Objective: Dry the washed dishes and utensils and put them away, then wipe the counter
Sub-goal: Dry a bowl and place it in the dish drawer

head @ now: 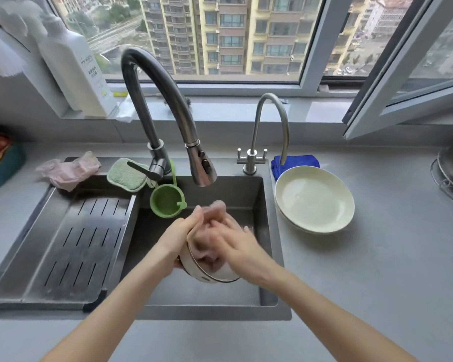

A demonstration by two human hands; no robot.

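- Both hands work over the sink in the head view: the left hand grips the rim of a cream bowl and holds it tilted on edge, so its inside faces the other hand.
- Right hand is closed on a pink cloth, pressing it into the bowl; the blur there suggests a rubbing stroke, and I judge this to be drying.
- Holding the bowl above the basin likely lets any drips fall into the sink rather than on the desk.
- Pale green plates, stacked, rest on the desk just right of the sink, probably waiting to be put away.
- A blue cloth lies behind them, near the small tap, handy for the later wipe.
- Left of the basin sits an empty drain tray; a green sponge and another pink cloth lie at its far edge.
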